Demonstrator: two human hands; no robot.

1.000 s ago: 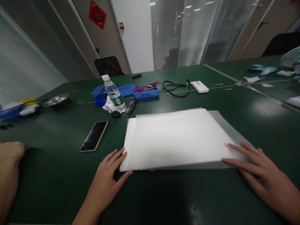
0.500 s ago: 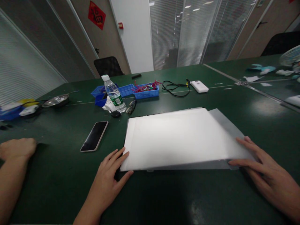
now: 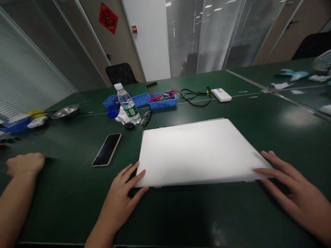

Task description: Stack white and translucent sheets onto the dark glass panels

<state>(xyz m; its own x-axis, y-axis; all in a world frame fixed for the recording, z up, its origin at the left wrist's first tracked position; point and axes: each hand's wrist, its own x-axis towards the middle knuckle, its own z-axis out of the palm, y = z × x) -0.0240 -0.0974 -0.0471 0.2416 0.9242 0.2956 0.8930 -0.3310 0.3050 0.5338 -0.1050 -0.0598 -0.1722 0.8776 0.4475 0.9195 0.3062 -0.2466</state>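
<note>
A stack of large white sheets (image 3: 196,151) lies flat on the green table (image 3: 232,213) in front of me. My left hand (image 3: 121,196) rests open at the stack's near left corner, fingers spread against its edge. My right hand (image 3: 292,186) lies open at the near right corner, fingertips touching the sheets. Neither hand holds anything.
Another person's fist and forearm (image 3: 24,165) rest on the table at far left. A black phone (image 3: 107,150) lies left of the sheets. Behind stand a water bottle (image 3: 128,103), blue trays (image 3: 160,100), a black cable (image 3: 193,96), a white power bank (image 3: 221,94) and a metal bowl (image 3: 66,111).
The offset sheets have been squared into one even stack; the grey lower sheet no longer sticks out on the right. The other person's fist has come further onto the table.
</note>
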